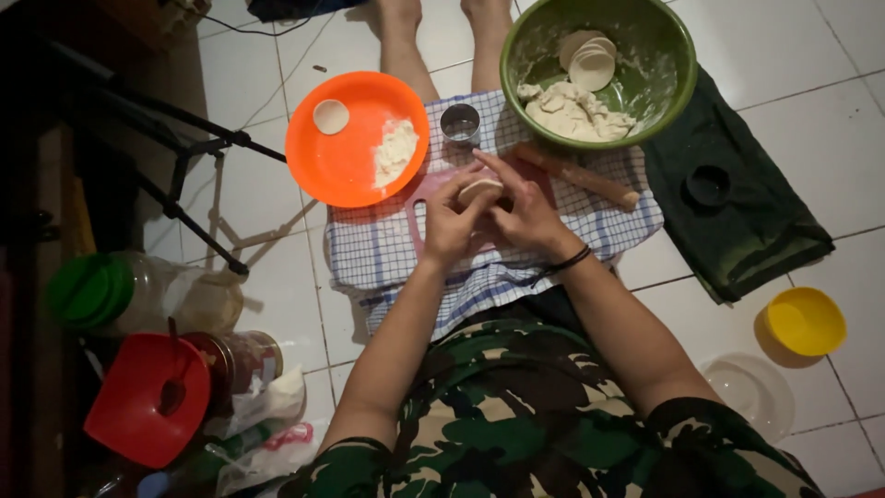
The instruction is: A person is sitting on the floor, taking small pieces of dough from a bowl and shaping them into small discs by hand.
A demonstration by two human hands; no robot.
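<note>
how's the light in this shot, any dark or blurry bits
Head view: the centre is evenly lit, so the orange plate, green bowl and both hands, left hand and right hand, around the dough disc read clearly; the left edge sinks into deep shadow, and the whole view looks slightly soft.

A small, pale, round disc of dough [480,190] sits pinched between the fingertips of the person's left hand [449,224] and right hand [527,214], held flat-side up just above a pink plastic cutting board [426,198]. The board lies on a blue-and-white checked cloth [387,249] spread over the tiled floor. Seen from the centre of the view, the dough lies at about 12 o'clock, with the left hand gripping from 7 o'clock and the right from 4 o'clock.
</note>
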